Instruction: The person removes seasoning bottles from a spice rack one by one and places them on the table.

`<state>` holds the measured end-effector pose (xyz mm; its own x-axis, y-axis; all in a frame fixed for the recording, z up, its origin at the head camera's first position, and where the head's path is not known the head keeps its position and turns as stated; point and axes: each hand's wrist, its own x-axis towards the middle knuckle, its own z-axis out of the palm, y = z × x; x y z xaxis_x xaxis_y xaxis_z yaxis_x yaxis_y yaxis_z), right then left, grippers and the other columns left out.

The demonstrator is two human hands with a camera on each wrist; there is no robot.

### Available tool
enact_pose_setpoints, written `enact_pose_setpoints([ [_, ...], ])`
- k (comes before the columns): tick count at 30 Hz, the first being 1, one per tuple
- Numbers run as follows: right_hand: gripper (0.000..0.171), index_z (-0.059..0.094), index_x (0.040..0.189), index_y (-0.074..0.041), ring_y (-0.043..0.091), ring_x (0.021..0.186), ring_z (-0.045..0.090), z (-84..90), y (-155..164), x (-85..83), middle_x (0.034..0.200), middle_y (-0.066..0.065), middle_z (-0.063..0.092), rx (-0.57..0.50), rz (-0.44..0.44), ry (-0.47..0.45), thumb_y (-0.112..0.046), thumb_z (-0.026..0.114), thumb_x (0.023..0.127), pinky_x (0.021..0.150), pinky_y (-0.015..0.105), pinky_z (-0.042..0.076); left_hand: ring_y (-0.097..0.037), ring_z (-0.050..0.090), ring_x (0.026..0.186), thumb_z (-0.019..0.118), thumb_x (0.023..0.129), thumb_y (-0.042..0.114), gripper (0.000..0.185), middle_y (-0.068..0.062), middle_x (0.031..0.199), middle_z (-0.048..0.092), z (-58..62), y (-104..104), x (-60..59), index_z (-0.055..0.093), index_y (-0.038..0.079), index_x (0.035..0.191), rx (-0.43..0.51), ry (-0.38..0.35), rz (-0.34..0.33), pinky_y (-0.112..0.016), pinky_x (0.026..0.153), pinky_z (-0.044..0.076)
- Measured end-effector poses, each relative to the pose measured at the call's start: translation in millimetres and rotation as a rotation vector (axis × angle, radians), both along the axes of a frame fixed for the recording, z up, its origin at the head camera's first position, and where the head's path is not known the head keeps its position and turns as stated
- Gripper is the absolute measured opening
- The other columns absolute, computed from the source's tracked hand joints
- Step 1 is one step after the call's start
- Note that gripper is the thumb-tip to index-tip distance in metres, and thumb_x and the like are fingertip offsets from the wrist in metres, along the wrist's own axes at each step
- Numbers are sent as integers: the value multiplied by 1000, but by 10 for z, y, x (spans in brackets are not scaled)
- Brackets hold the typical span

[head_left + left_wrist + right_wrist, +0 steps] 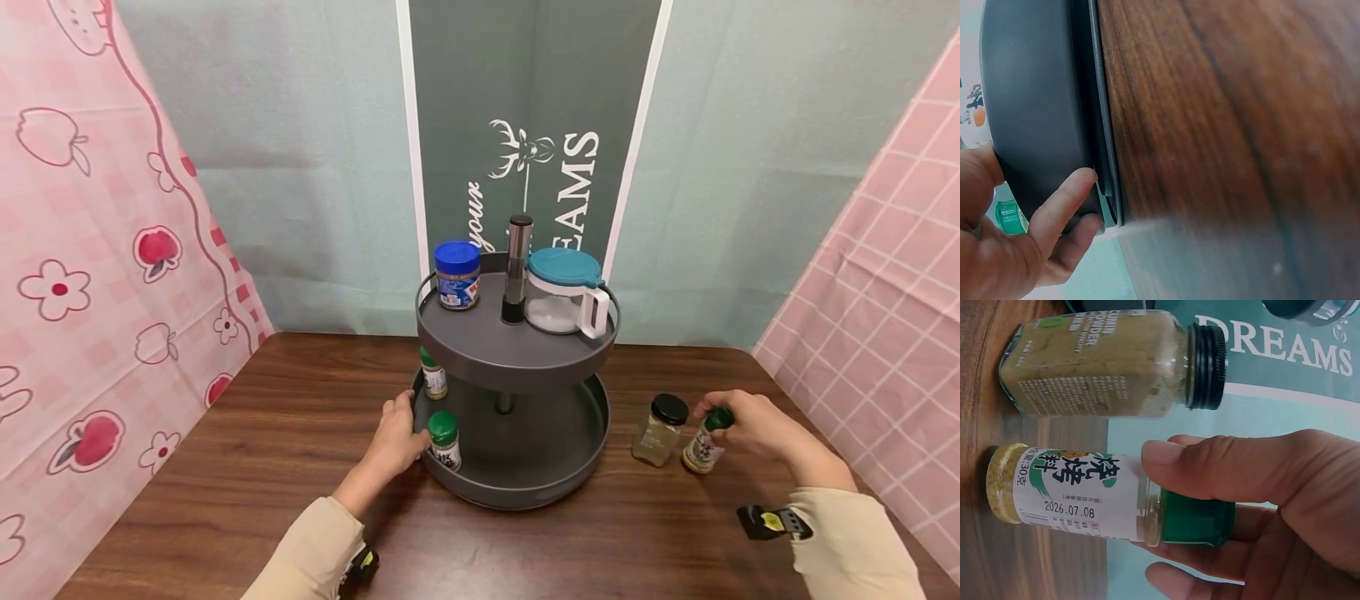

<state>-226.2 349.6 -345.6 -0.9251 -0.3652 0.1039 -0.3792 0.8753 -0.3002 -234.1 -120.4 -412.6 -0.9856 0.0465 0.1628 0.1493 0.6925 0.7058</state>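
Observation:
My right hand (750, 418) pinches a green-capped seasoning bottle (1079, 494) near its cap, thumb on one side and fingers on the other. The bottle stands at the tabletop, its label facing the right wrist camera. Beside it is a square glass jar of curry powder (1097, 365) with a black lid. On the left, my left hand (396, 437) grips the rim of the two-tier turntable's lower tray (517, 492), fingers against the outer wall (1041, 112). Just inside that rim, by the thumb, stands a green-capped bottle (446, 442); another green-capped bottle (433, 377) is farther back.
On the upper tray (517, 358) sit a blue-lidded jar (457, 277) and a clear pitcher (558, 292) with a teal lid, around a metal post (517, 267). The wooden table (315, 392) ends at a printed curtain behind and pink cloths at both sides.

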Motion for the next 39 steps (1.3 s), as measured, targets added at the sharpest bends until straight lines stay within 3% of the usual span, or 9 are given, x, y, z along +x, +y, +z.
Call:
enact_pose_setpoints([
  [7, 23, 64, 88, -7, 17, 66, 50, -65, -19, -23, 75, -3, 57, 4, -1, -25, -1, 71, 67, 58, 37, 41, -36, 49, 93, 65, 74, 1, 69, -30, 111, 40, 1, 11, -3, 32, -13, 133, 2, -3, 3, -39, 75, 46],
  [15, 22, 61, 90, -7, 18, 63, 45, -89, -72, 0, 75, 0, 55, 7, -43, -45, -1, 69, 70, 55, 34, 38, -34, 51, 85, 64, 74, 0, 69, -29, 109, 39, 10, 3, 4, 31, -13, 134, 19, -9, -1, -32, 63, 47],
  [39, 23, 60, 90, -6, 16, 62, 44, -100, -73, 19, 74, -1, 54, 8, -20, -20, -3, 69, 70, 54, 33, 37, -37, 50, 90, 68, 76, 2, 70, -30, 111, 39, 2, 3, 21, 32, -13, 133, 30, -6, -11, -34, 65, 48],
])
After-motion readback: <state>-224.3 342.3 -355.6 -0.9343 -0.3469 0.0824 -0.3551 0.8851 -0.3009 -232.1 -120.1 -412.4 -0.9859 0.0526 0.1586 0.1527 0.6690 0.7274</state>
